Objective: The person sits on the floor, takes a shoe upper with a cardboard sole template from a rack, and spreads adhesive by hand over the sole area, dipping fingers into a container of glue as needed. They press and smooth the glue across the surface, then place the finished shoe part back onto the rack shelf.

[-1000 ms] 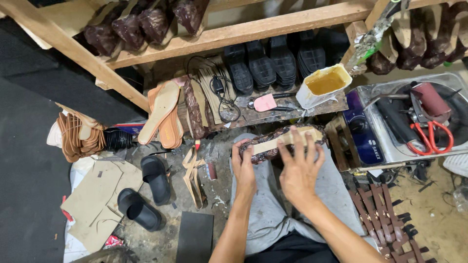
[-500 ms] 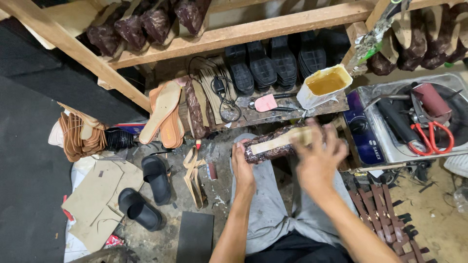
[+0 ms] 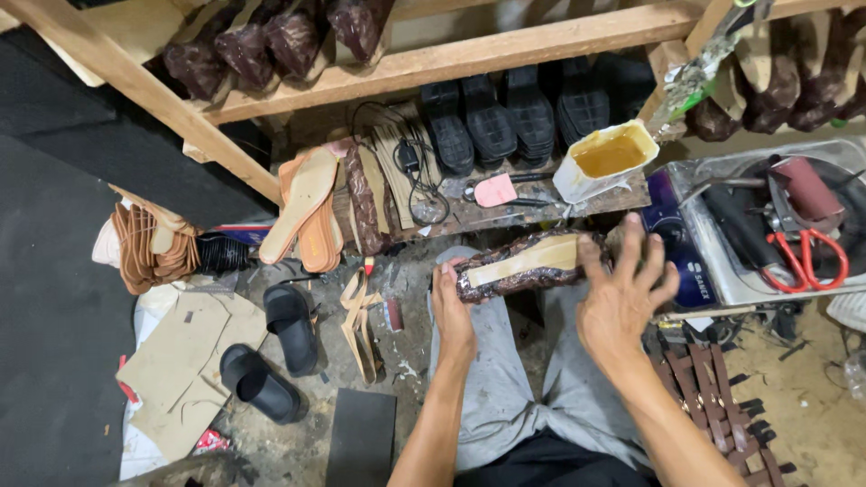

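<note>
The left hand (image 3: 451, 311) grips the heel end of a brown sandal upper on its pale last (image 3: 523, 264), held over the lap; the right hand (image 3: 622, 293), fingers spread, presses its toe end. Shaping seems underway. Behind, an open white container (image 3: 603, 160) holds yellow glue

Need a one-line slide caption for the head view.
Seated person's left hand grips a shoe sole wrapped in dark patterned material; right hand presses its far end, glue tub behind.

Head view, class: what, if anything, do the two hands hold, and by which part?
The left hand grips one end of a brown-covered sandal sole. The right hand, fingers spread, presses its other end.
</note>
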